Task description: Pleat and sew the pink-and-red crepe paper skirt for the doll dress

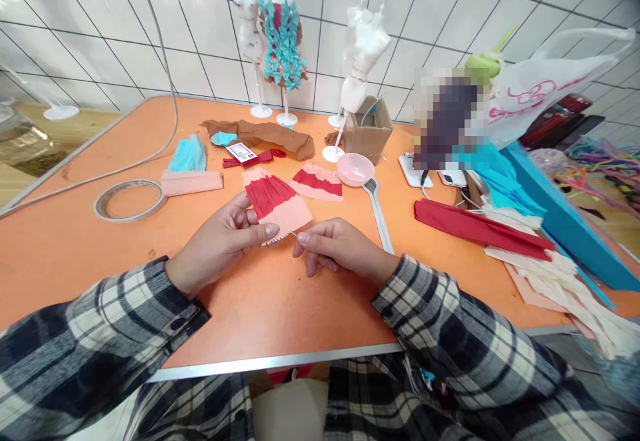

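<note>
A pink and red crepe paper piece (286, 213) with a frilled lower edge is pinched between the thumb and fingers of my left hand (235, 231). At that edge, my right hand (335, 244) has its thumb and forefinger closed on a thin, pale needle (294, 233); its other fingers curl below. Just beyond lies a second, similar pink and red crepe paper piece (317, 183), flat on the orange table (240, 334). A pink bowl (355, 170) stands at its right, with a grey-white long-handled tool (379, 214) beside it, partly behind my right hand.
A tape roll (130, 201) and folded pink paper (193, 183) lie left. Behind are brown paper (265, 137), a dressed mannequin (281, 41), white mannequins (367, 47) and a cardboard box (370, 129). Red paper (480, 227), phones with cables and a blue tray (575, 221) occupy the right.
</note>
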`<state>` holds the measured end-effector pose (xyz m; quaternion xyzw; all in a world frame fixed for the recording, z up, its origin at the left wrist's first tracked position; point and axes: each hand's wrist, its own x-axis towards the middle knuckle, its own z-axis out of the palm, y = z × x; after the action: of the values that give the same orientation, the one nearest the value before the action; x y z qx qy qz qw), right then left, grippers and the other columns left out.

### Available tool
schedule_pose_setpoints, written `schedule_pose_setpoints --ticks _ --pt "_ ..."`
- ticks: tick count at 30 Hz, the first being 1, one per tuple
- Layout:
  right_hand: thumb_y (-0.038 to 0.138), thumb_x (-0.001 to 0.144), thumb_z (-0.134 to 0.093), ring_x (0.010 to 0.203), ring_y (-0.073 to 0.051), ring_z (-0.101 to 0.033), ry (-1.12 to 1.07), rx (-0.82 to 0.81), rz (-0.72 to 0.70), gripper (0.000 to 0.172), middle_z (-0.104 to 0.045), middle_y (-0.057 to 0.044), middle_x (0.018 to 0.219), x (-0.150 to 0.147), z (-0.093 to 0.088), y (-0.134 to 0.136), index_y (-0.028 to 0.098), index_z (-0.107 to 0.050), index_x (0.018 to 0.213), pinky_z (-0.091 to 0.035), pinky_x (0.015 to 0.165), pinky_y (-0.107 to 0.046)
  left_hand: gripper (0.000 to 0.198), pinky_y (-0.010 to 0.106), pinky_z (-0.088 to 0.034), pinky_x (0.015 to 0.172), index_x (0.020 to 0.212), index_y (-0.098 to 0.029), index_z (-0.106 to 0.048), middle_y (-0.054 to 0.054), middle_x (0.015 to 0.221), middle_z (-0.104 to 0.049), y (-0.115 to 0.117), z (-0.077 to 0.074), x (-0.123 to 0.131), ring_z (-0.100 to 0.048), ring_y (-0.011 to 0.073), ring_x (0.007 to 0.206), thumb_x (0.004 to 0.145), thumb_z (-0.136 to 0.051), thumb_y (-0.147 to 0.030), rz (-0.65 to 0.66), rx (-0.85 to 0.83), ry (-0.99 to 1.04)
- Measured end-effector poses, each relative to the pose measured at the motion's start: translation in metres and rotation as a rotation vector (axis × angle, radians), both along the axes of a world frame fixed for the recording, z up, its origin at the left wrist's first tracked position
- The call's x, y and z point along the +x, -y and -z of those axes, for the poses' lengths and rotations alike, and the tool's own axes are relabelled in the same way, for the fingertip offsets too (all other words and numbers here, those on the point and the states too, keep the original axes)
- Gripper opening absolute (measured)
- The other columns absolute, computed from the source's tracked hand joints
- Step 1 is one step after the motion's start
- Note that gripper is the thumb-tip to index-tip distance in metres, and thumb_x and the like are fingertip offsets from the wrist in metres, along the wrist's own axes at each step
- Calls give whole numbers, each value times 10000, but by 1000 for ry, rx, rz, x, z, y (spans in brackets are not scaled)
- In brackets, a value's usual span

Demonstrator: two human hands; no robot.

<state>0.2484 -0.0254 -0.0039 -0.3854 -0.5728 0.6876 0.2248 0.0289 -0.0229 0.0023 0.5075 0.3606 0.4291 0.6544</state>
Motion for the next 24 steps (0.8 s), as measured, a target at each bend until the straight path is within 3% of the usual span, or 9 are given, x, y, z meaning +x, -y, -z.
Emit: schedule_pose_setpoints --ticks 8,24 --pt "528 900 -648 409 -57 -393 -15 -17 -11 411 -709 -39 608 2 0 1 124 -712 862 -268 410 -203 488 274 -560 669 1185 -251 -687 47 987 -765 1 -1 0 -675 162 736 728 -858 -274 -62 52 -54" --pt "516 911 -639 415 -62 -403 -47 25 -34 402 -710 -42 606 2 2 1 127 -711 841 -285 432 -213 543 370 -605 824 1239 -252 -671 72 1074 -781 1 1 0 -739 262 975 732 -867 -279 -4 17 -31"
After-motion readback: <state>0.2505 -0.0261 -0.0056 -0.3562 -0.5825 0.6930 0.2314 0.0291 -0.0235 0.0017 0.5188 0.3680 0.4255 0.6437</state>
